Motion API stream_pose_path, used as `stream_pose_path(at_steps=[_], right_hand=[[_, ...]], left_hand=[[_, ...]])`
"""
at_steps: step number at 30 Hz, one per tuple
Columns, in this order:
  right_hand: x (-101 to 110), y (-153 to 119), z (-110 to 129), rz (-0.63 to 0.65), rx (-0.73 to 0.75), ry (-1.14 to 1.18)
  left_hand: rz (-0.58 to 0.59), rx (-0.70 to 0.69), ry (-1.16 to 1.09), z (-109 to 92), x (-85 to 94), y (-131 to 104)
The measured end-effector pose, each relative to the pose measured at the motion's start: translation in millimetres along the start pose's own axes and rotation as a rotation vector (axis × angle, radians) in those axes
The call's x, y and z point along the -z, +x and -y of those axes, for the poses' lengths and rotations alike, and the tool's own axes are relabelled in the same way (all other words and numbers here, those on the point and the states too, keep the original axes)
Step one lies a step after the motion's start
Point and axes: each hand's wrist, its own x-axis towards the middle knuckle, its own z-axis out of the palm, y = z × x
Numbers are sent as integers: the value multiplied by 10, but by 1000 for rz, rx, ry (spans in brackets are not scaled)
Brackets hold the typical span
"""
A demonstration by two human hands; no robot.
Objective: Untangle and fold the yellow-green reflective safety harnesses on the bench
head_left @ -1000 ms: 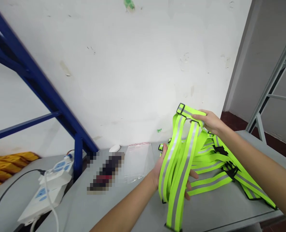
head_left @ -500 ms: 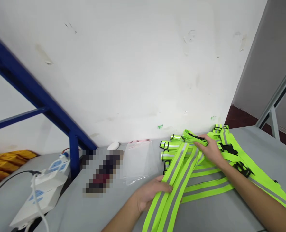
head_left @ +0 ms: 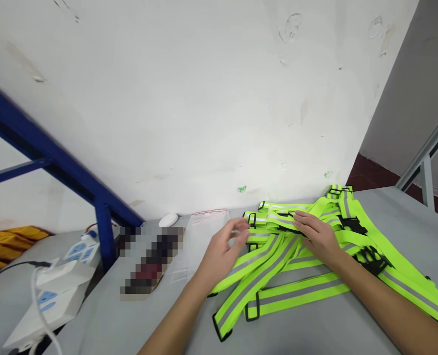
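Note:
Neon-yellow reflective straps (head_left: 255, 286) with grey stripes and black slider buckles lie in an overlapping heap on the grey table. On the folded strap bundle at the heap's top, my right hand (head_left: 318, 239) rests with its fingers stretched out flat. My left hand (head_left: 222, 251) is beside the heap's left side, its fingers curved and thumb apart, close to the looped strap ends (head_left: 253, 220). Nothing shows between its fingers. Black plastic clips (head_left: 370, 259) lie among the straps near my right forearm. Two strap ends with black sliders point towards me.
A clear zip bag (head_left: 196, 241) lies left of my left hand, with a white oval object (head_left: 168, 220) and a blurred-out item (head_left: 152, 261) nearby. Further left are a blue metal frame (head_left: 102, 227) and white power strips (head_left: 67, 281) with cables. A white wall (head_left: 204, 108) rises behind.
My left hand has let go of the two hanging straps and moved up towards the looped ends. Those straps now lie on the table. My right hand's fingers have flattened onto the bundle.

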Motion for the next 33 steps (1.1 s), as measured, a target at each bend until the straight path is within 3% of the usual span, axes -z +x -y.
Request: stream_pose_path(at_steps=[4,7,10,14,17,22,25,28,33], right_hand=[[28,34,70,-88,95,4],[56,41,96,-138,112,3],[81,41,86,-181,110,-22],[83,31,36,-206,138,-55],[68,31,7,-178,163,-63],[71,60,59,-124,125,-12],[113,69,150,-42,-15,82],[150,64,244,24,-274,241],[89,30,314,-51,-748,491]], left_hand=[[345,-73,-116,-146,-180,330],[458,-35,-240,-226,-321,554],[505,44,-475,-237,-487,620],[464,280,-901,-182,-679,539],[405,363,-985,-206,-718,473],[400,373,-970,-367,-632,379],[354,344,-948,-400,-573,331],[321,313,-951,-365,-543,304],[306,241,-948,-315,-582,272]])
